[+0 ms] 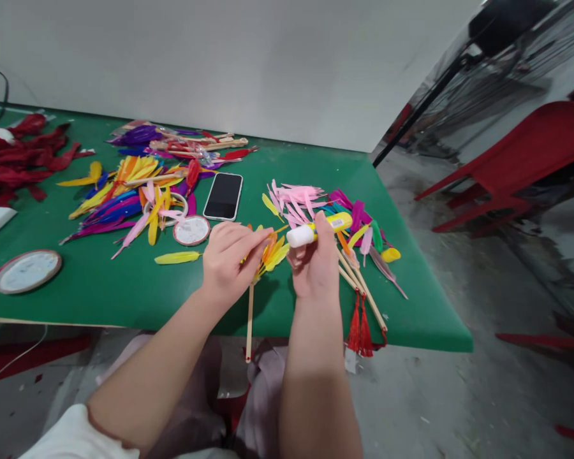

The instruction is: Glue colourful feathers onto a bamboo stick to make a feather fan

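Observation:
My right hand (318, 264) is closed around a yellow glue stick (340, 222), its white end pointing left toward my other hand. The fingertips of my left hand (232, 258) are pinched together on an orange feather (272, 241), though the fingers partly cover it. Just below them, a fan of yellow and orange feathers (273, 257) spreads from a thin wooden stick (250, 322), which reaches past the table's front edge. A single yellow feather (178, 257) lies to the left of my left hand.
On the green table (138, 287) are a phone (224, 196), a round lid (191, 230), another lid (27, 271) and a mixed feather pile (119, 204). Pink feathers (296, 196) and sticks with red tassels (360, 328) lie right. Red fabric strips (23, 156) are far left; a red chair (521, 156) stands right.

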A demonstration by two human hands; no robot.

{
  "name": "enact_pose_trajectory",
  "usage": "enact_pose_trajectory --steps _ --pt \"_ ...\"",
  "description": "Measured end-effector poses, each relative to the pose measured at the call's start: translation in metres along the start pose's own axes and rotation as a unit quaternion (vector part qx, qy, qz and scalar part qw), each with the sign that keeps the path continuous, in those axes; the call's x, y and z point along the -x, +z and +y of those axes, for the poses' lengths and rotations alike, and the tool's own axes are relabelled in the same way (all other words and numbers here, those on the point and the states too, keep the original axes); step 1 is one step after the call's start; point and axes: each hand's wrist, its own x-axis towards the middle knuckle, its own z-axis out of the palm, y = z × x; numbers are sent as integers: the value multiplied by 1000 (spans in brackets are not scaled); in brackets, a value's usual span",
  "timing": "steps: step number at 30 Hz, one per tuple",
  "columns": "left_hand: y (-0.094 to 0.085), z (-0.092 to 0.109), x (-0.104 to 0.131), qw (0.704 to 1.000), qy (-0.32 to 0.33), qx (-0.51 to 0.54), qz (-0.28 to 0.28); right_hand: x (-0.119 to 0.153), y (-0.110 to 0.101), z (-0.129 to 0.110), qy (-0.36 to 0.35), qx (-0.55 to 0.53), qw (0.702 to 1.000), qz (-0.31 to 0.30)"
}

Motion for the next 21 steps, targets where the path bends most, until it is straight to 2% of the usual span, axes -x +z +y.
enact_pose_trajectory --steps 18,21 --pt "1 2 0 996 61 5 -58 -1 -1 0 -6 29 999 23" --pt "0 3 -1 997 61 9 -49 -1 -1 0 -4 22 999 27"
